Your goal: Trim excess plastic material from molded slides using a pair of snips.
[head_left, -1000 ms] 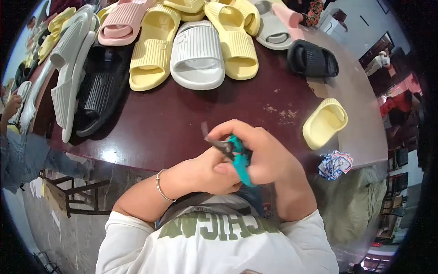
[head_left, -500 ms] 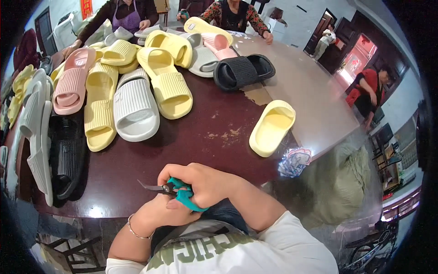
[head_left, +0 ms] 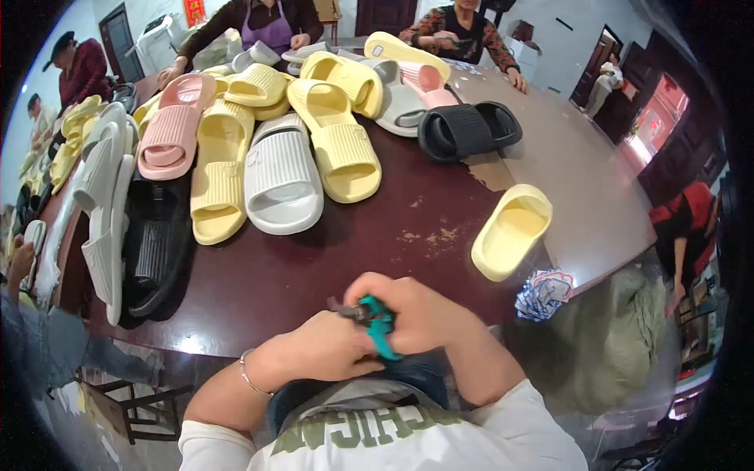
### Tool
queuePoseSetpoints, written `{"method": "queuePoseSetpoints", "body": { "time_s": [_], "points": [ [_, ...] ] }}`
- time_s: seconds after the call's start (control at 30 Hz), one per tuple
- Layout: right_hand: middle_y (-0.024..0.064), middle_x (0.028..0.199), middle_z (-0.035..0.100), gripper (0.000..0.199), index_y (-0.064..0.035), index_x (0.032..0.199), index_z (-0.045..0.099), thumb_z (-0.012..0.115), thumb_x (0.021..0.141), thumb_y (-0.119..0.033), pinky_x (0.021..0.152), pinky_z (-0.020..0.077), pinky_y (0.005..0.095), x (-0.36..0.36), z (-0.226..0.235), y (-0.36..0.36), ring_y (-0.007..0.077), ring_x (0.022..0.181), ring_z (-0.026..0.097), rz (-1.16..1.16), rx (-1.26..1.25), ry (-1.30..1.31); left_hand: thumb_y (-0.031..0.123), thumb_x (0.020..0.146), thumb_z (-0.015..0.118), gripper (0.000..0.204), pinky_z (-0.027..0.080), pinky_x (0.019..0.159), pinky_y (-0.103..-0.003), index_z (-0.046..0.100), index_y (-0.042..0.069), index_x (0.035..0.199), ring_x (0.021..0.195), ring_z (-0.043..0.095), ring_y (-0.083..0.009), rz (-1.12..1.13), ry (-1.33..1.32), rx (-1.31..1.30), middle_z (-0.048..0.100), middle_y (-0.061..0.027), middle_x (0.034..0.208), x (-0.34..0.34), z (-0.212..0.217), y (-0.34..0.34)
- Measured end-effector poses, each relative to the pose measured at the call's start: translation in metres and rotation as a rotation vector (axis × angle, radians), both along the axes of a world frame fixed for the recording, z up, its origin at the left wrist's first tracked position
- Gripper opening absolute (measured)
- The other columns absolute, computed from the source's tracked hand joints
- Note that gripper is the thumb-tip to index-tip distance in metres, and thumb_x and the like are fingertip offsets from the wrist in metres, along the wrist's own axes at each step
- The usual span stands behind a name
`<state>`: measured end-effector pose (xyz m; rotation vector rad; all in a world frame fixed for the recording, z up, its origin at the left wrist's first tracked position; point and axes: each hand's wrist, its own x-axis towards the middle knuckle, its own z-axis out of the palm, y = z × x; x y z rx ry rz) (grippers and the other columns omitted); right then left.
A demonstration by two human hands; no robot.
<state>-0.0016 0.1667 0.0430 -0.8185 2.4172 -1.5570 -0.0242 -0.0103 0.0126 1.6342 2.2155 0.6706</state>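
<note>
While both hands meet at the near edge of the dark round table (head_left: 330, 259), the teal-handled snips (head_left: 375, 326) sit between them, just in front of the person's chest. Right hand (head_left: 420, 314) is curled tight around the teal handles. Left hand (head_left: 318, 353) is bunched against the dark metal tip; can't tell if it pinches anything. Judging by looks: snips are small, light, rigid, with smooth plastic grips. Hold by the handles, keep skin off the blades. Single yellow slide (head_left: 512, 231) lies on the table, right of the snips. Crumpled blue-white-red wrapper (head_left: 543, 292) sits off the table edge, just below that slide. Red sign (head_left: 194, 11) hangs on the wall beyond the table's far side.
</note>
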Motion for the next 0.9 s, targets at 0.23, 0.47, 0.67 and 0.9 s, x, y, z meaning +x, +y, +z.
{"method": "queuePoseSetpoints", "body": {
  "time_s": [0.23,0.47,0.67,0.9],
  "points": [
    [0.0046,0.069,0.057,0.046,-0.0050,0.106,0.055,0.076,0.066,-0.011,0.061,0.0439,0.0244,0.014,-0.013,0.042,0.0089,0.063,0.052,-0.460,0.155,-0.039,0.016,0.070,0.066,0.018,0.047,0.066,-0.036,0.058,0.008,0.085,0.079,0.058,-0.0258,0.497,0.434,0.347,0.059,-0.0079,0.079,-0.047,0.029,-0.025],
    [0.0029,0.070,0.055,0.050,-0.0056,0.110,0.053,0.075,0.065,-0.004,0.063,0.0439,0.0234,0.015,-0.035,0.041,0.0086,0.065,0.051,-0.638,0.076,0.158,0.006,0.064,0.063,0.030,0.048,0.071,-0.035,0.058,0.004,0.093,0.084,0.059,-0.0278,0.681,0.962,0.059,0.060,-0.0098,0.086,-0.090,0.017,-0.053],
    [0.0052,0.074,0.056,0.051,-0.0024,0.115,0.046,0.071,0.070,-0.004,0.060,0.0450,0.0228,0.011,-0.055,0.059,0.0099,0.063,0.054,-0.709,-0.203,0.079,0.000,0.076,0.055,0.019,0.048,0.078,-0.034,0.056,-0.002,0.095,0.090,0.060,-0.0248,1.020,0.623,0.693,0.062,-0.0117,0.099,-0.042,0.031,-0.089],
    [0.0090,0.080,0.059,0.046,-0.0024,0.116,0.041,0.064,0.075,-0.002,0.051,0.0429,0.0212,0.012,-0.041,0.045,0.0101,0.062,0.054,-0.747,-0.536,-0.175,0.010,0.087,0.051,0.023,0.051,0.070,-0.031,0.050,0.001,0.108,0.085,0.061,-0.0181,1.095,-0.302,1.564,0.060,-0.0106,0.096,-0.003,0.020,-0.096]
  ]
}}
